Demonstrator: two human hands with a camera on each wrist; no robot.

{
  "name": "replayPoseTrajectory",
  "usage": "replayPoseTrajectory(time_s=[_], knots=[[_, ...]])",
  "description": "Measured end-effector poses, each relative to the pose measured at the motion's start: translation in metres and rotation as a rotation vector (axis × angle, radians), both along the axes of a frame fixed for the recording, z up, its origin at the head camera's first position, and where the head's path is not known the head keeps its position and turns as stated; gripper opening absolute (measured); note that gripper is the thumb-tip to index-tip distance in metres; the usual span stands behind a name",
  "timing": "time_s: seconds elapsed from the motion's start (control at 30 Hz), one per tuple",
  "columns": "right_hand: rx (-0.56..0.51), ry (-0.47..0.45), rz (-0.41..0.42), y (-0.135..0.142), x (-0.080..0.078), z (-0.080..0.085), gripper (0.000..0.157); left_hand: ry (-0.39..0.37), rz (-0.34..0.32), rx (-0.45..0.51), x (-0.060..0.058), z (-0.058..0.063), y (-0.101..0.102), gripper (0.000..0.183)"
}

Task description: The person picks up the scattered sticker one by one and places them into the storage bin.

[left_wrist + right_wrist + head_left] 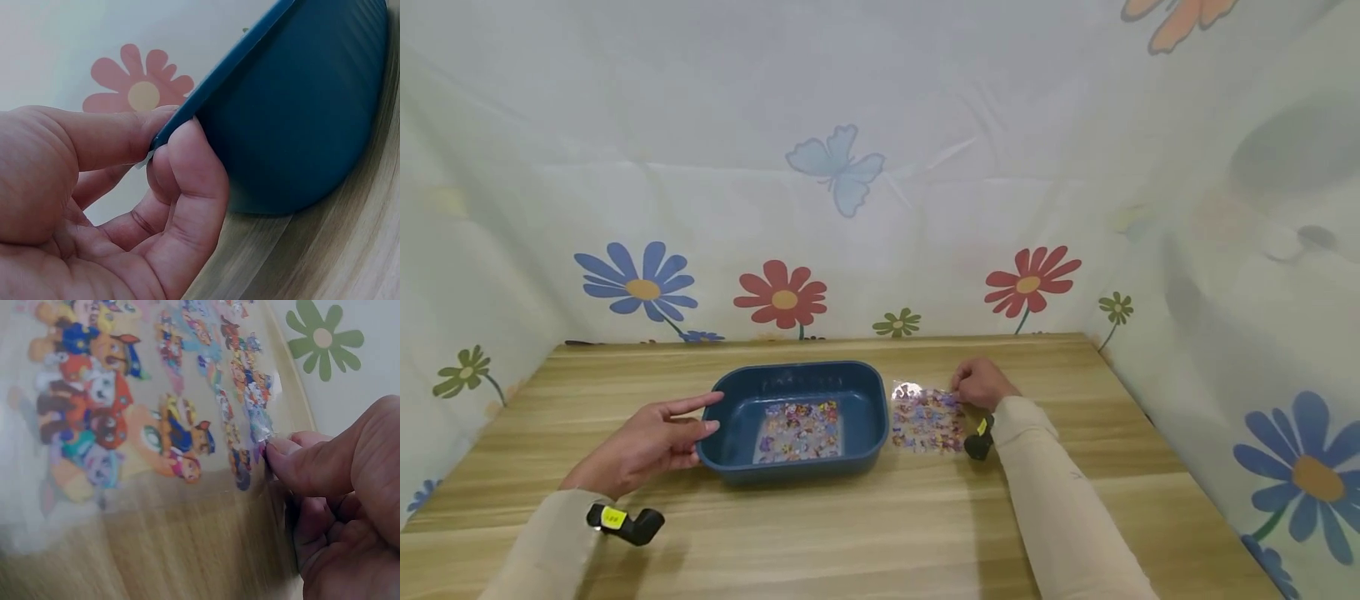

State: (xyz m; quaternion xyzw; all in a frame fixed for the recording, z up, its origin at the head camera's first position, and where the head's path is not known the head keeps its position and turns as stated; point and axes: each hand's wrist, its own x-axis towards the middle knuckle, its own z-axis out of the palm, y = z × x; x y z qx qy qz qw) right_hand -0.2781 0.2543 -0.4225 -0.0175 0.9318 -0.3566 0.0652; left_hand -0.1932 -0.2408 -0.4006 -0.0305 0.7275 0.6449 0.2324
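Note:
A dark blue plastic basin stands on the table, its long side facing me. My left hand pinches the basin's left rim between thumb and fingers, as the left wrist view shows close up. Inside the basin lies a clear sheet of colourful cartoon stickers. Just right of the basin is another clear sticker sheet, printed with cartoon puppies. Thumb and fingers of my right hand pinch this sheet's right edge; in the right wrist view the sheet looks raised and tilted.
The wood-grain table reaches back to a pale curtain printed with flowers and butterflies. More of that curtain hangs at both sides. Each wrist carries a small black camera with a yellow label.

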Motion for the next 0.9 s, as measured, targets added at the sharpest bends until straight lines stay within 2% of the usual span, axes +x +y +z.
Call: replayPoseTrajectory(time_s=[0.17,0.37,0.6,0.9], knots=[[-0.027,-0.006,-0.01,-0.0033,-0.0013,-0.002,0.007,-0.007,0.009,-0.003,0.0008,0.0013,-0.0019,0.075],[-0.028,0.002,0.015,-0.0005,-0.0037,-0.0052,0.006,-0.012,0.01,0.0,0.003,0.0023,-0.0021,0.076],[-0.062,0.006,0.008,0.0009,-0.0042,-0.0011,0.007,0.01,0.001,-0.018,0.0033,0.0062,-0.0026,0.076],[0.027,0.105,0.074,0.0045,-0.0053,-0.0047,0.007,0.024,0.001,-0.057,0.0039,0.0049,0.0003,0.074]])
